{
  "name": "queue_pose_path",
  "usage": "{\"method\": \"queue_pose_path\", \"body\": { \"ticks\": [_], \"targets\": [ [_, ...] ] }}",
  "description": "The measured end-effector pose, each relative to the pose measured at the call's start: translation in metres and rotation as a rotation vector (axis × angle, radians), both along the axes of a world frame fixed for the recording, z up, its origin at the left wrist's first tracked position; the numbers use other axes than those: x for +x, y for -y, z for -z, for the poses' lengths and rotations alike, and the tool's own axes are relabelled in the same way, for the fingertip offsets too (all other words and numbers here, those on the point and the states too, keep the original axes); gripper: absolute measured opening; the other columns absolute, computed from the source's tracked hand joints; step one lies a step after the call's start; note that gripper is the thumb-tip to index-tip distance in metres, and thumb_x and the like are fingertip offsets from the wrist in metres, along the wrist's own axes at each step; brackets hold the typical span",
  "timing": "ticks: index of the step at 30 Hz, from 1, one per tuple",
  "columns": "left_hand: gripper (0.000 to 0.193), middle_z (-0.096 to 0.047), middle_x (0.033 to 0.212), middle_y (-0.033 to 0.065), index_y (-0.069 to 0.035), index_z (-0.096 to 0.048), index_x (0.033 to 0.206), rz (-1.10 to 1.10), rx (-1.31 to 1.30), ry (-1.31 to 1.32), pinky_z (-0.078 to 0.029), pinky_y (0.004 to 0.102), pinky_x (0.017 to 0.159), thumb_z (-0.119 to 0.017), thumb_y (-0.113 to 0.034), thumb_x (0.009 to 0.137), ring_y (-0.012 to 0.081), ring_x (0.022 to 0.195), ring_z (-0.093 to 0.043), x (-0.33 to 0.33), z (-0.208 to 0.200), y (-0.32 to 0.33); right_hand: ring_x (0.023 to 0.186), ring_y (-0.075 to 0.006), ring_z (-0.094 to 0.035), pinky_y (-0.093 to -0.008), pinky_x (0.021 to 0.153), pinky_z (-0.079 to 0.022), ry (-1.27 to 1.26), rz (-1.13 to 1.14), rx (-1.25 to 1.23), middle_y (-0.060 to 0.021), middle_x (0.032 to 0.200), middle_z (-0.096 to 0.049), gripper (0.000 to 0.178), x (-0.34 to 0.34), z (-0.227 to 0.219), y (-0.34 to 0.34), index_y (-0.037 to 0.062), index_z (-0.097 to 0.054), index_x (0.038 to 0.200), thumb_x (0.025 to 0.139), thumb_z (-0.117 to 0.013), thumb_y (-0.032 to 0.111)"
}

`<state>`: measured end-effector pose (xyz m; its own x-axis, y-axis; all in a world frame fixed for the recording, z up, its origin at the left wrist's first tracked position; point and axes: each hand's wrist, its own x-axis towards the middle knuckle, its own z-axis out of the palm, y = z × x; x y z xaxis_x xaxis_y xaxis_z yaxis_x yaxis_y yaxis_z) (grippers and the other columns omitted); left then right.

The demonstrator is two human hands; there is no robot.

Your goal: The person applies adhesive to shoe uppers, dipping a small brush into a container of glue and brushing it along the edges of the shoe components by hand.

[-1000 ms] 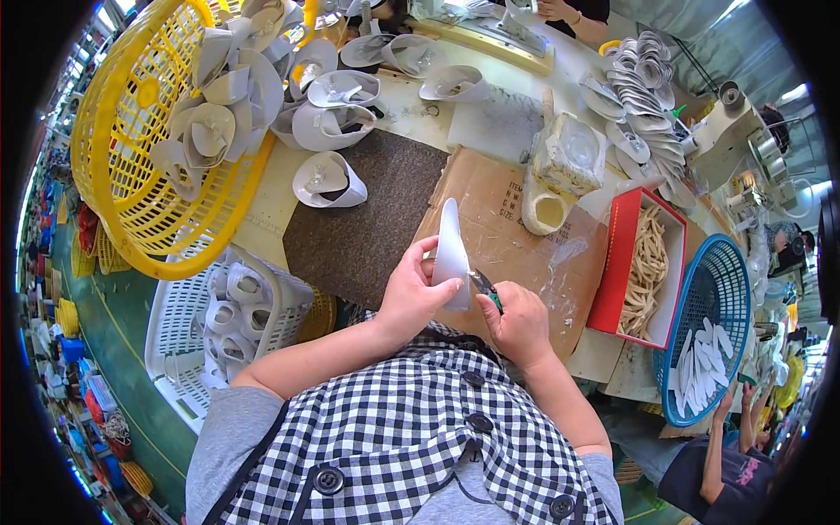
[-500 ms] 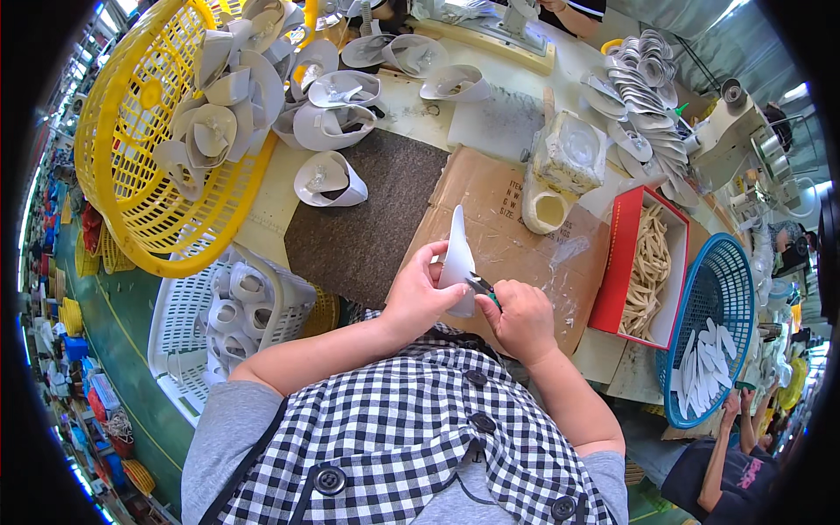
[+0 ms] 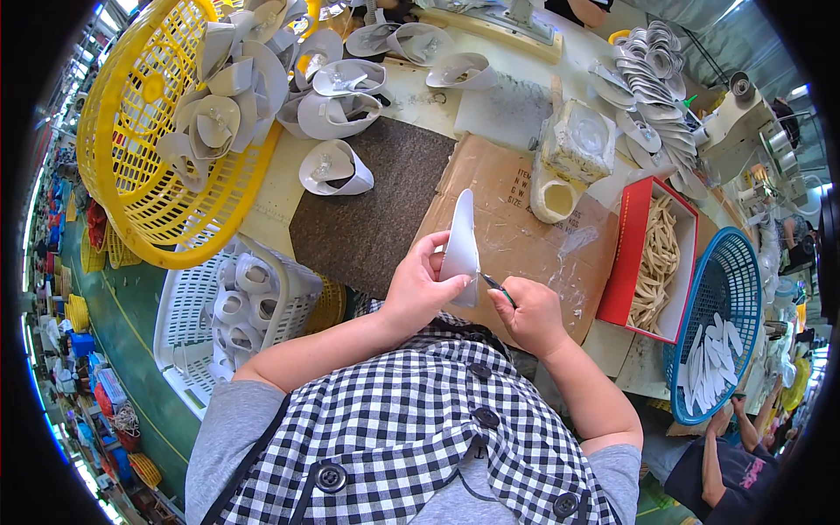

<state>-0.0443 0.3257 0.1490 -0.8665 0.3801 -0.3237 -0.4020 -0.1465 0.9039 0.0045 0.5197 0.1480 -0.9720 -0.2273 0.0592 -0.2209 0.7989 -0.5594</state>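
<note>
A curved white shoe upper (image 3: 462,245) is pinched upright in my left hand (image 3: 424,284), thumb on its near side and fingers behind it. My right hand (image 3: 532,317) is closed round a small pair of pliers (image 3: 493,283) with dark jaws and a bit of green at the handle. The jaw tips are close to the right edge of the upper, low down; whether they touch it I cannot tell. Below both hands lies a brown cardboard sheet (image 3: 490,188) with scraps on it.
Similar white uppers (image 3: 337,166) stand at the left, some in a yellow basket (image 3: 114,188); a white basket (image 3: 302,289) holds more. A crusted glue pot (image 3: 556,199) stands ahead. Right are a red box (image 3: 623,262) of beige strips, a blue basket (image 3: 744,280) and a sewing machine (image 3: 744,131).
The pliers' jaws, more spread before and against the upper's edge, now look narrower and slightly farther right. The whole view has shifted a little; the left hand keeps its hold.
</note>
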Motion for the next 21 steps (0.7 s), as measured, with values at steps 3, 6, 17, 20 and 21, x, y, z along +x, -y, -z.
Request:
{"method": "queue_pose_path", "body": {
  "ticks": [3, 6, 17, 20, 21],
  "targets": [
    [0.058, -0.056, 0.112, 0.014, 0.004, -0.033, 0.13, -0.038, 0.064, 0.02, -0.047, 0.0322, 0.09, -0.059, 0.004, 0.078, 0.0175, 0.101, -0.058, -0.001, 0.004, -0.001, 0.066, -0.0351, -0.056, -0.0423, 0.057, -0.045, -0.04, 0.099, -0.104, -0.0122, 0.068, -0.055, 0.029, 0.003, 0.006, -0.005, 0.006, -0.053, 0.075, 0.088, -0.056, 0.032],
    [0.054, -0.055, 0.113, 0.0139, 0.003, -0.036, 0.128, -0.04, 0.11, 0.147, -0.046, 0.0347, 0.091, -0.057, -0.003, 0.079, 0.0196, 0.102, -0.057, -0.003, 0.014, 0.008, 0.074, -0.0362, -0.057, -0.0439, 0.063, -0.045, 0.092, 0.356, -0.116, -0.0146, 0.077, -0.057, 0.029, 0.001, 0.013, -0.028, 0.0049, -0.055, 0.084, 0.09, -0.054, 0.033],
    [0.031, -0.06, 0.082, 0.0045, -0.004, -0.053, 0.112, -0.044, -0.018, 0.435, -0.051, 0.0273, 0.059, -0.058, -0.023, 0.089, 0.0144, 0.067, -0.059, -0.007, 0.03, 0.022, 0.095, -0.0368, -0.052, -0.0451, 0.08, -0.043, -0.018, 0.973, 0.366, -0.0166, 0.098, -0.054, 0.025, 0.084, 0.079, -0.098, 0.0032, -0.051, 0.107, 0.089, -0.054, 0.02],
    [0.033, -0.064, 0.091, 0.0096, 0.0, -0.05, 0.117, 0.118, 0.057, 0.491, -0.054, 0.0296, 0.061, -0.053, -0.018, 0.089, 0.0172, 0.067, -0.061, -0.013, 0.032, 0.029, 0.095, -0.0366, -0.051, -0.0449, 0.079, -0.043, -0.092, 0.975, 0.479, -0.0154, 0.098, -0.054, 0.028, 0.105, 0.09, -0.107, 0.0039, -0.051, 0.11, 0.087, -0.057, 0.017],
    [0.035, -0.065, 0.097, 0.0119, 0.002, -0.048, 0.119, 0.175, 0.09, 0.539, -0.055, 0.0305, 0.063, -0.051, -0.016, 0.089, 0.0181, 0.068, -0.062, -0.014, 0.031, 0.029, 0.094, -0.0364, -0.051, -0.0449, 0.079, -0.043, -0.135, 0.947, 0.503, -0.0147, 0.097, -0.054, 0.029, 0.113, 0.095, -0.112, 0.0045, -0.051, 0.111, 0.086, -0.058, 0.017]
  ]
}}
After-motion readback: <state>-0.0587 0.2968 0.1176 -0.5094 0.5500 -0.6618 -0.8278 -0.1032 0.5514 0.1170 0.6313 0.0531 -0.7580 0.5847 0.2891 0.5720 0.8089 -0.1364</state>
